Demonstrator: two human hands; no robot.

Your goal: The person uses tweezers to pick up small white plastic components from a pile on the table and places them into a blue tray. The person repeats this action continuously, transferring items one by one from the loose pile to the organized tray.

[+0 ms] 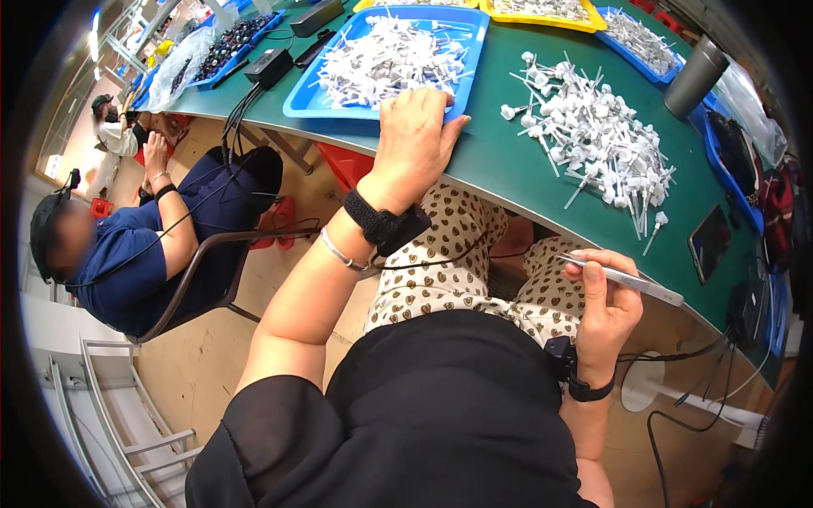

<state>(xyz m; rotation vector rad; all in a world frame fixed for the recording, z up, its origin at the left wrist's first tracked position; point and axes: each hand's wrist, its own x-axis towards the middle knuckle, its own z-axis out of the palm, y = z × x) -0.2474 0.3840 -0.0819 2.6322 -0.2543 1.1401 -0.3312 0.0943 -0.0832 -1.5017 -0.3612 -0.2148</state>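
Note:
My left hand (412, 140) is at the near rim of a blue tray (330, 111), fingers curled over it and thumb on the outer side; the fingertips are partly hidden. Small white plastic parts with thin stems (389, 63) are heaped in that tray. Close to the table's front edge, my right hand (605, 300) is closed around metal tweezers (631, 280), whose tips point left. A loose pile of similar white parts (601, 140) lies on the green table (500, 144), beyond the right hand.
A phone (710, 243) and a grey cylindrical flask (695, 78) stand or lie at the right. More trays of parts line the far side, including a yellow tray (584, 24). A black adapter (269, 68) trails cables over the edge. Another person (140, 262) sits at the left.

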